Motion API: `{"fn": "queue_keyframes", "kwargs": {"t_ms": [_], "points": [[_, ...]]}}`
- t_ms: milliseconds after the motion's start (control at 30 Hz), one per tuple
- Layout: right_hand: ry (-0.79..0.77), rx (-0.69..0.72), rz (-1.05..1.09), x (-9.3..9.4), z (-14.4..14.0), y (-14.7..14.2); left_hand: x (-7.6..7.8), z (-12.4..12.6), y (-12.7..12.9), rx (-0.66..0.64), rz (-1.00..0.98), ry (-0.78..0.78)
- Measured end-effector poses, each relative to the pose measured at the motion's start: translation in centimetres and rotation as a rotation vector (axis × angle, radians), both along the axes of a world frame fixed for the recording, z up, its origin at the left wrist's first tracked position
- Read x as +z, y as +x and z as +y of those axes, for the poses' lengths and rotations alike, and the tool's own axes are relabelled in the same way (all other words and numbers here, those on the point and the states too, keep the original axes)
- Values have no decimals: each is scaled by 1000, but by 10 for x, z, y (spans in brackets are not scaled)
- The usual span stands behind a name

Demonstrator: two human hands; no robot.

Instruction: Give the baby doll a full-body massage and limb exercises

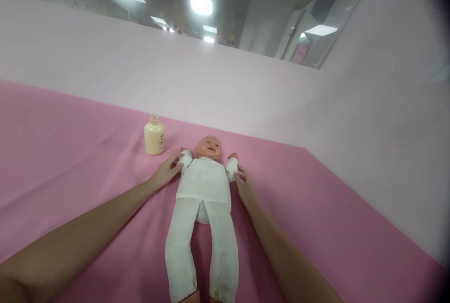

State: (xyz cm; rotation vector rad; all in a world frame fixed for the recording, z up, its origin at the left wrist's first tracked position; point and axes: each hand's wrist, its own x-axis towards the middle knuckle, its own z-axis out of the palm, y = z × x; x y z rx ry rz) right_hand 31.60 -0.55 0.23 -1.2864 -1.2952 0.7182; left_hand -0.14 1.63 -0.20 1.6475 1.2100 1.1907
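A baby doll (204, 179) in a white top and white trousers lies on its back, its head away from me and both its arms bent up beside the head. My left hand (168, 170) is at the doll's sleeved arm on the left, its fingertips and thumb closed lightly about the white sleeve (185, 158). On the other side, my right hand (246, 185) has its fingers and thumb on the opposite sleeve (231, 168), gripping it at the outer edge. The doll's feet are cut off by the bottom of the view.
A pale yellow pump bottle (153, 137) stands upright left of the doll's head. Under everything is a pink sheet (87, 153) with soft creases. A white wall (211, 85) runs along the back and right, with a glass pane (228, 3) reflecting ceiling lights above it.
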Motion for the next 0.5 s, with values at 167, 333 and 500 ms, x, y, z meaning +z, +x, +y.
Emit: {"fn": "queue_keyframes", "kwargs": {"t_ms": [167,333,500], "points": [[-12,-12,34,-9,9,5,-1,1,-1,-5,9,-9],[-36,47,63,-7,4,2,-1,0,-1,-26,46,-26],[-63,73,80,-2,0,0,-3,0,-2,-46,8,-27]]}}
